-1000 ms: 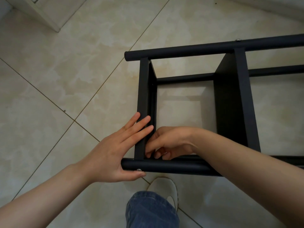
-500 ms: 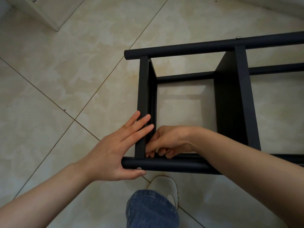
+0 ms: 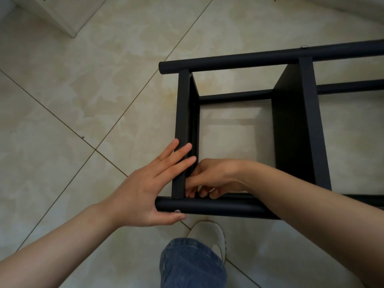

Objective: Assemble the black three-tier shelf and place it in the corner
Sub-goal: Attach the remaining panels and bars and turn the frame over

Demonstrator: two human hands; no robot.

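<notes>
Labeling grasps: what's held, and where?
Left hand grips nothing: flat fingers on the end panel, thumb against the near pole. Right hand curls at the inner corner; contents hidden.

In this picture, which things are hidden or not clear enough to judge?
1. Head view: whether the right hand holds any small part; its own curled fingers cover the spot beside the end panel.
2. Head view: the shelf runs past the right edge, so its far end is cut off.
3. Head view: the screw by the left hand is too small to tell if it is tight.
</notes>
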